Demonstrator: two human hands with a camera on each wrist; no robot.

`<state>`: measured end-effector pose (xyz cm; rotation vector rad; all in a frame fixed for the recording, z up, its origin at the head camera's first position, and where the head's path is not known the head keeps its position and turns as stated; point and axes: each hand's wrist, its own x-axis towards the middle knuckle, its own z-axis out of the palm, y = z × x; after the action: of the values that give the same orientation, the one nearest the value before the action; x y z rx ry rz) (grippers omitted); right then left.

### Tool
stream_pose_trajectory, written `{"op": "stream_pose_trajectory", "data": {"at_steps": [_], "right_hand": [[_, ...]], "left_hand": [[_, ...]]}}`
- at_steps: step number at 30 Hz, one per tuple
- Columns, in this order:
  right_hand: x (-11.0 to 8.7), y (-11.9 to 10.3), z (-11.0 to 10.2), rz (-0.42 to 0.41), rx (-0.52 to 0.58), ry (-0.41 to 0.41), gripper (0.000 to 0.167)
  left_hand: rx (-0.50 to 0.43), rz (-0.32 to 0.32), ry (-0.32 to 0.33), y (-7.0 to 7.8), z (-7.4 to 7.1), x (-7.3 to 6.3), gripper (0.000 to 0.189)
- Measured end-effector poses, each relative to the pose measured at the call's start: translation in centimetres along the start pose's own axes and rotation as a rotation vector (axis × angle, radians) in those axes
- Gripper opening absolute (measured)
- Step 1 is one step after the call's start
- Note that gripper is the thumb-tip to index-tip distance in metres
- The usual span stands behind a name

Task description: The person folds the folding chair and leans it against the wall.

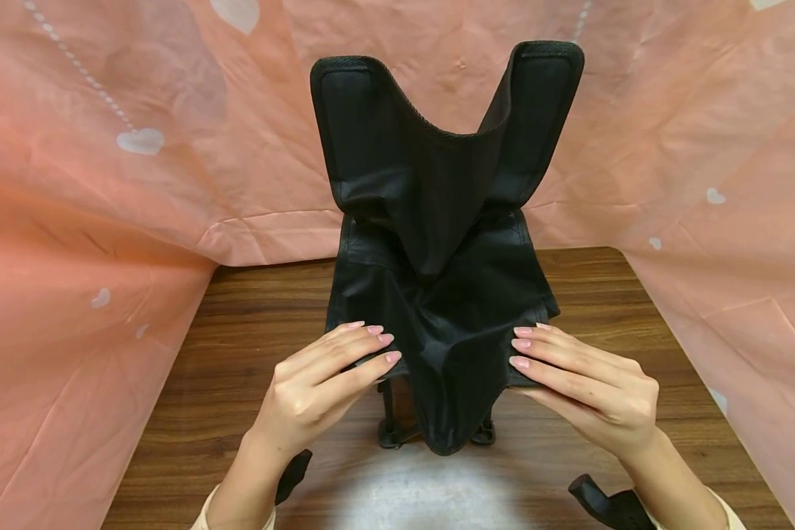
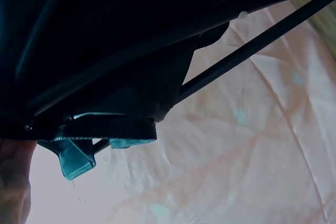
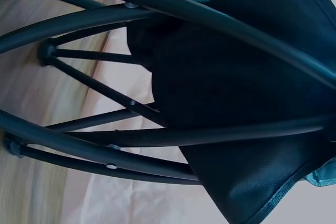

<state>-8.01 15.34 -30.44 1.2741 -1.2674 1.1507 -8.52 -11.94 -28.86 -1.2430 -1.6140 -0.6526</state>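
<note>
Clearly, pink cloth (image 1: 73, 316) hangs in creases to my left, printed with pale hearts (image 1: 140, 140) and a dotted line running down to one of them. Next comes my left hand (image 1: 305, 386), its fingers over the near left corner of a black folding chair (image 1: 371, 276), pinching the seat's edge; the left wrist view catches part of it just under that edge. A dark piece (image 1: 294, 475), which I can't identify, shows beside my left forearm.

Straight in front of me, the chair stands in the middle of a wood-grain surface (image 1: 258, 316). Its fabric has a soft sheen and stitched borders. The left top corner of the backrest (image 1: 354, 125) rises rounded, the upper edge dips deep, and the right top corner stands up again. Below, the seat (image 1: 444, 368) sags in folds and droops to a blunt tip between my hands. Underneath, dark tubes (image 3: 236, 132) with silvery rivets (image 3: 111, 166) run to rounded feet (image 1: 389, 436).

Over on the right, my right hand (image 1: 606, 390) pinches the other near corner, fingers on top. Beyond it, the cloth carries more small hearts.
</note>
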Motion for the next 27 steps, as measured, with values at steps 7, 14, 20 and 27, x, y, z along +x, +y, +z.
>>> {"op": "stream_pose_trajectory", "data": {"at_steps": [7,14,20,27], "right_hand": [[0.3,0.4,0.7,-0.017,-0.006,-0.005,0.016],[0.5,0.7,1.1,-0.026,0.021,-0.015,0.017],[0.6,1.0,1.5,-0.019,-0.003,-0.021,0.017],[0.9,1.4,1.9,-0.002,-0.028,-0.055,0.018]], "left_hand": [[0.004,-0.007,0.052,0.1,0.8,0.2,0.010],[-0.004,-0.002,0.062,0.1,1.2,0.6,0.011],[-0.007,-0.005,0.060,0.1,1.7,1.2,0.011],[0.011,-0.008,0.038,0.2,2.4,1.7,0.012]]}}
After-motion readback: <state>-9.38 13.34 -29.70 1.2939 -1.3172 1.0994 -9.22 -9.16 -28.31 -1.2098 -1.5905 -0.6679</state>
